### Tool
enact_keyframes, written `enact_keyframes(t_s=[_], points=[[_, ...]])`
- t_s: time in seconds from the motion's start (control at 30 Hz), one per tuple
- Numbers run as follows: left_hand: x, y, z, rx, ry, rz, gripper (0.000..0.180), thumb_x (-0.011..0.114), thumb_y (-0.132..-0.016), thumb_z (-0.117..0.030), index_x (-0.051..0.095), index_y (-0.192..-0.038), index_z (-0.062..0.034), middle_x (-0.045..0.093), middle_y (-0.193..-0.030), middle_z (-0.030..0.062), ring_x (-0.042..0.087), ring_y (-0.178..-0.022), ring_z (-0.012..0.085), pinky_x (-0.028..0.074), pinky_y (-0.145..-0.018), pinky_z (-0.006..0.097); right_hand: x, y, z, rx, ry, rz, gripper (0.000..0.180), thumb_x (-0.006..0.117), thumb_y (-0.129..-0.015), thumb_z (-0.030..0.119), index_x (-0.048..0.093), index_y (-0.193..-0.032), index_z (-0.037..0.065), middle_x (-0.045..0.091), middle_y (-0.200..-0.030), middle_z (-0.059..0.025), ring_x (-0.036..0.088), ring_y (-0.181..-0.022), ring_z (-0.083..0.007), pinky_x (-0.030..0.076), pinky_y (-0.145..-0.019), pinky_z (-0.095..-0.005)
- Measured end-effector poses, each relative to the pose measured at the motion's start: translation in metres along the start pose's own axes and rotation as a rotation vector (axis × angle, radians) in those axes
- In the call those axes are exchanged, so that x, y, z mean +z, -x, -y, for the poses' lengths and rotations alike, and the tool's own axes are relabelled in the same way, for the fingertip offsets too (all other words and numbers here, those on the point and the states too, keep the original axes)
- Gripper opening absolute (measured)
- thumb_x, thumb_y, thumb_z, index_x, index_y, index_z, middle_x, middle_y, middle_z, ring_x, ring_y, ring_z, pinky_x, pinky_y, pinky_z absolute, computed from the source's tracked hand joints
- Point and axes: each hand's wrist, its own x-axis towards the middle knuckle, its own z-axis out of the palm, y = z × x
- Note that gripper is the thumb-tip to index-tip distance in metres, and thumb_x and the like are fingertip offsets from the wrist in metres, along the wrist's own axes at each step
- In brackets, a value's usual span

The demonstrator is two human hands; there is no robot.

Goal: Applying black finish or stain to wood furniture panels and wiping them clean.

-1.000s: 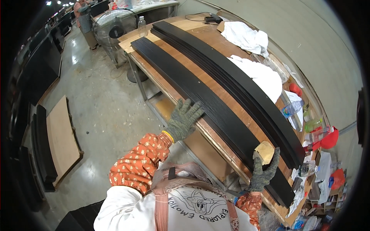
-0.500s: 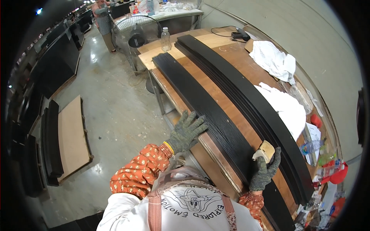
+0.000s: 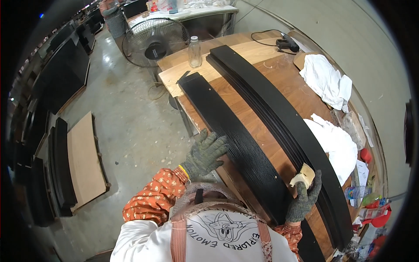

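Observation:
My left hand (image 3: 205, 150), in a dark grey-green knitted glove, has its fingers spread at the near-left edge of a long black wood-grain board (image 3: 233, 135). Whether the fingertips touch the board is hard to tell. In my right hand (image 3: 303, 201), gloved alike, is a cream sponge-like pad (image 3: 303, 175), gripped between thumb and fingers. That hand is over the board's lower right part, beside a second long black moulding (image 3: 270, 102) with stepped ridges. Both pieces lie side by side on the brown wooden table (image 3: 283, 83).
A glass bottle (image 3: 194, 52) stands at the table's far-left corner, near a floor fan (image 3: 155, 43). Farther right are a black corded tool (image 3: 287, 43), white cloths (image 3: 327, 81) and red and plastic clutter (image 3: 379, 214). Black panels (image 3: 63, 166) lean at left; another person (image 3: 114, 19) stands far off.
My left hand has drawn slightly left, toward the board's edge. My right hand still grips the pad, now a little lower in the picture. The whole view has shifted slightly.

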Motion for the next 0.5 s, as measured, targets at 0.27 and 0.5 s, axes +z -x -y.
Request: enact_keyframes(t_s=[0.27, 0.5], points=[[0.027, -0.006, 0.032, 0.099, 0.061, -0.069, 0.051, 0.071, -0.072, -0.036, 0.061, -0.115, -0.0095, 0.053, -0.129, 0.0147, 0.045, -0.122, 0.0362, 0.024, -0.111, 0.059, 0.017, 0.012, -0.013, 0.035, -0.003, -0.108, 0.073, 0.07, -0.079, 0.014, 0.035, -0.142, 0.0, 0.046, -0.135, -0.0168, 0.05, -0.119, -0.0266, 0.042, -0.102, -0.0371], [0.037, -0.005, 0.003, 0.166, 0.25, -0.235, 0.053, 0.073, -0.07, -0.033, 0.06, -0.117, -0.0113, 0.053, -0.13, 0.0128, 0.045, -0.122, 0.0332, 0.026, -0.11, 0.06, 0.032, 0.006, -0.013, 0.017, 0.087, -0.067, 0.069, 0.069, -0.078, 0.014, 0.04, -0.139, -0.001, 0.045, -0.137, -0.0148, 0.049, -0.12, -0.0264, 0.043, -0.101, -0.0365]])
